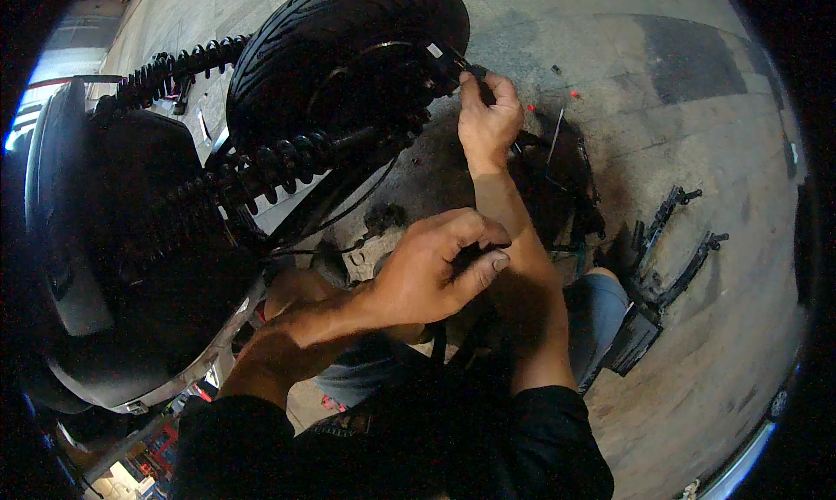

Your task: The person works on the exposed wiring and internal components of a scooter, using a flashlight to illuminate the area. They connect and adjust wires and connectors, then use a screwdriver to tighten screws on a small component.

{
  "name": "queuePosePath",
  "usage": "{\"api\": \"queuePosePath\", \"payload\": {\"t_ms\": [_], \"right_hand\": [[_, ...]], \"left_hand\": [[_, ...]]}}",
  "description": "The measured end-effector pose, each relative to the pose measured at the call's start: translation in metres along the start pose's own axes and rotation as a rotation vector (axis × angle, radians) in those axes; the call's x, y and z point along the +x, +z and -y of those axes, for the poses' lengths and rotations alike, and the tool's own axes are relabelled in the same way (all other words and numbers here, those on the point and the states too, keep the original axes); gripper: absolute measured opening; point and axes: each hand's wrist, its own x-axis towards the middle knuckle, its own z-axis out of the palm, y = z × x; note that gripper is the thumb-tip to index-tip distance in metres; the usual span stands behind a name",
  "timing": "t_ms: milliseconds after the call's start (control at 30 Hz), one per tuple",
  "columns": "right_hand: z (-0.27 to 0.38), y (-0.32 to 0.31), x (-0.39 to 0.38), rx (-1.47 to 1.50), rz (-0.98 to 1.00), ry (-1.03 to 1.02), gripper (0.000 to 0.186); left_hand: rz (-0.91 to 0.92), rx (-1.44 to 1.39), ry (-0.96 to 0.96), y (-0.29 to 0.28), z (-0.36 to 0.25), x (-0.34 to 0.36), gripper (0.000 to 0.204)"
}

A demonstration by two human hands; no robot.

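Observation:
My right hand (488,121) reaches far forward to the hub side of the black tyre (287,56). Its thumb and fingers pinch a small dark part (473,70) beside the axle end; the part's kind does not show. Just left of those fingertips a small white patch (434,50) stands out on the dark metal. My left hand (435,265) hangs in the air nearer me, over my right forearm. Its fingers are loosely curled, with a gap between thumb and forefinger, and nothing shows there; the palm is hidden.
Coil-spring shock absorbers (279,165) flank the wheel, joined to a dark vehicle body (78,239) at left. A thin cable (366,195) curves below. A black bracket-like part (670,273) lies on the paved floor (697,143) at right, along with small red pieces (575,94).

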Motion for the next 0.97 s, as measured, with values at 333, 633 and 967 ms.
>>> {"api": "queuePosePath", "payload": {"t_ms": [333,633,967], "right_hand": [[-0.003,0.0,0.006,-0.045,0.063,0.056,0.026],[0.01,-0.004,0.008,-0.217,0.099,0.07,0.034],[-0.003,-0.003,0.004,-0.071,0.122,0.039,0.026]], "left_hand": [[-0.013,-0.083,0.061,-0.013,-0.006,0.007,0.017],[-0.025,-0.091,0.072,-0.011,-0.002,0.013,0.016],[-0.051,-0.117,0.089,-0.015,0.0,0.014,0.021]]}}
